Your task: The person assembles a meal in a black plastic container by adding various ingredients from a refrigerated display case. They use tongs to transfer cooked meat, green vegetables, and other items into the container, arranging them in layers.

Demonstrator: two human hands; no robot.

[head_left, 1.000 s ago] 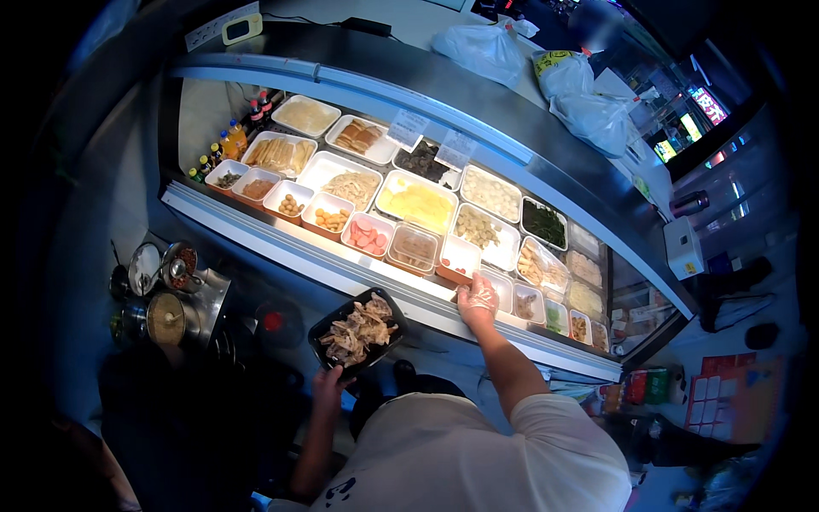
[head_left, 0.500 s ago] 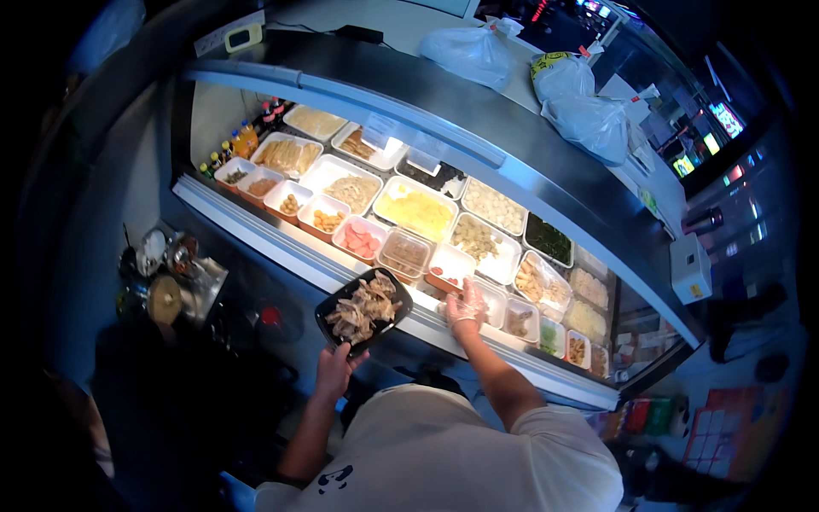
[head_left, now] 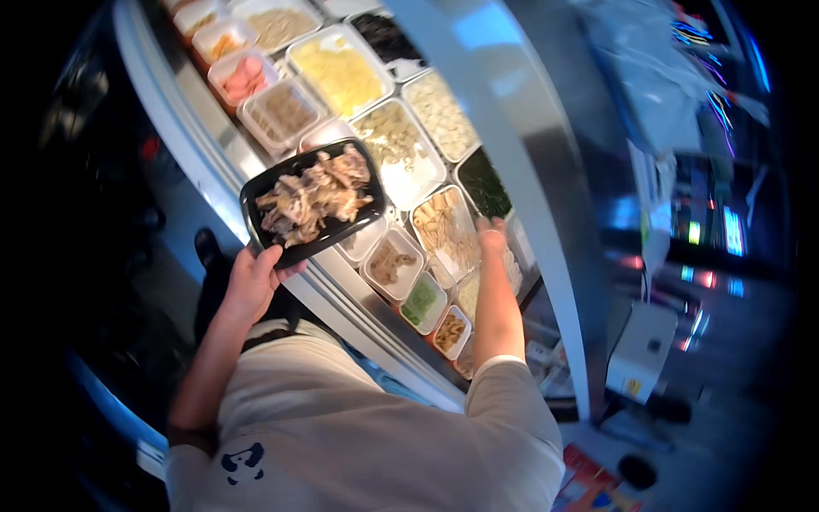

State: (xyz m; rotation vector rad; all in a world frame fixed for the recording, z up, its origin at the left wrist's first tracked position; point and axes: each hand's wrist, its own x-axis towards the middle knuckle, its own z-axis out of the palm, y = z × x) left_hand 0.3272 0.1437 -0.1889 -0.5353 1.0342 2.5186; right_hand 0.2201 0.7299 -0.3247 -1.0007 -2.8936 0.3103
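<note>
Clamped on the near rim of a black tray, the left hand holds it level above the near edge of the worktop; the tray carries a heap of brownish shredded food. To its right, the right hand reaches far into the row of clear tubs, resting at a tub of pale strips; whether its grip is closed is hidden. A small green-filled tub sits nearer.
</note>
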